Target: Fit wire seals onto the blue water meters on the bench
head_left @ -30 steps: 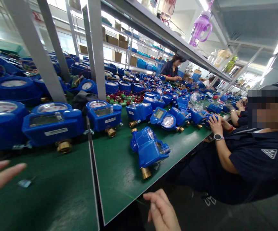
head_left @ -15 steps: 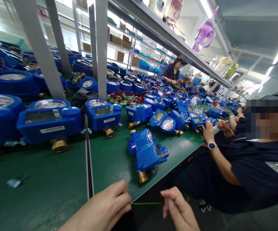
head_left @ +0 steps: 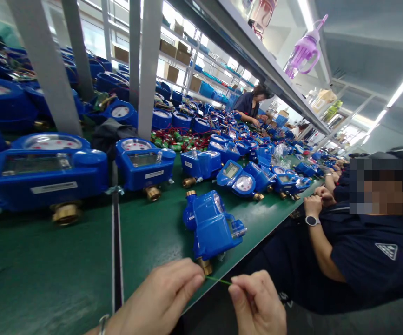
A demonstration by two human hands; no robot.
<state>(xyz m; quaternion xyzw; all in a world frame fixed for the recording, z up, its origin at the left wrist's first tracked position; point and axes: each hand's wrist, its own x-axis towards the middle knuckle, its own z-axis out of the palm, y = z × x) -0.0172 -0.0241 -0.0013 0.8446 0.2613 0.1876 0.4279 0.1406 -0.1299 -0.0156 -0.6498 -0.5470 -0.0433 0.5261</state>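
Note:
A thin green wire (head_left: 218, 279) stretches between my two hands over the front edge of the bench. My left hand (head_left: 166, 291) is closed in a pinch on its left end, close to a brass fitting. My right hand (head_left: 255, 298) pinches the other end between thumb and fingertips. Just beyond my hands lies a blue water meter (head_left: 213, 228), tilted on its side, its brass threaded end (head_left: 204, 266) pointing toward me. Whether the wire touches this meter I cannot tell.
More blue water meters (head_left: 144, 163) stand in a row along the green bench (head_left: 159, 232). Green cylindrical parts with red wires (head_left: 176, 139) lie behind. Grey posts (head_left: 150, 65) rise on the left. A co-worker (head_left: 368, 246) sits close on the right; another person (head_left: 248, 107) works farther back.
Both hands have moved slightly, my left hand rightward toward the meter's brass end, with the green wire now slanting between them. The co-worker's hands have come together. The view has shifted a little.

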